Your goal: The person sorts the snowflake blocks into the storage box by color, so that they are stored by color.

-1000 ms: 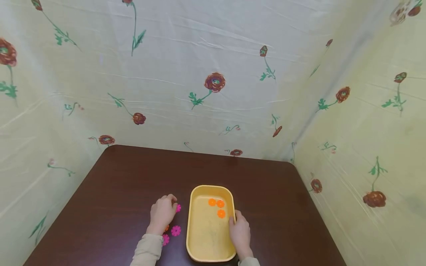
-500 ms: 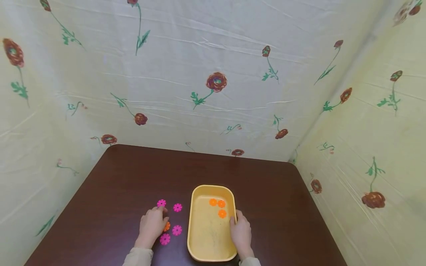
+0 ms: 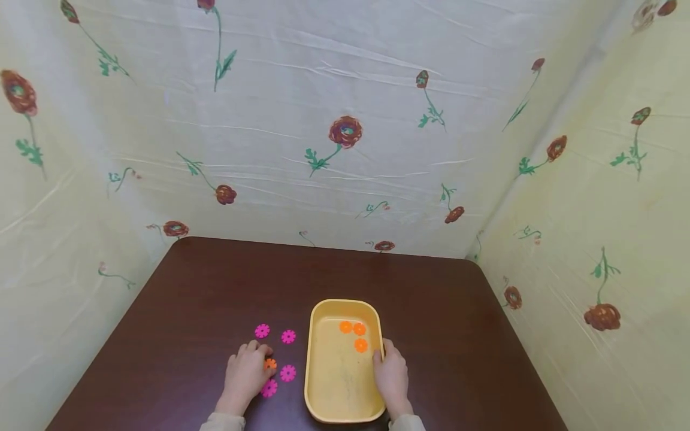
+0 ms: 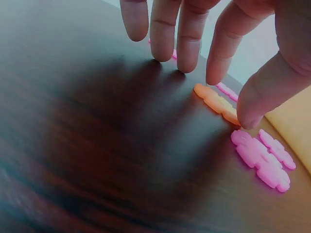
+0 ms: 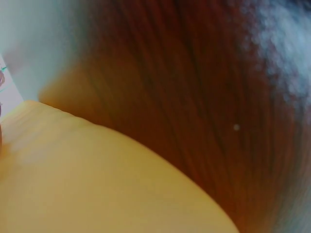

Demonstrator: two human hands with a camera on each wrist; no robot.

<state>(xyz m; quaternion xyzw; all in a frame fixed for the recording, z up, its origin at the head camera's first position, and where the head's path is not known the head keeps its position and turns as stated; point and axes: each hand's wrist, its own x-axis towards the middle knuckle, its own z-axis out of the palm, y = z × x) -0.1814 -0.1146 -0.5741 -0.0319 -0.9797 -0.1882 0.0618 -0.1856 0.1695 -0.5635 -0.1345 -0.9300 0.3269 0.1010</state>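
Left hand [image 3: 246,376] hovers unclenched, its thumb and forefinger straddling the orange disc [image 4: 217,103] at 3 o'clock; right hand [image 3: 392,378] grips the tray [image 3: 341,413].

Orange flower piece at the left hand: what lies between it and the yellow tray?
In the head view, one pink flower piece lies on the table between the orange flower piece and the yellow tray.
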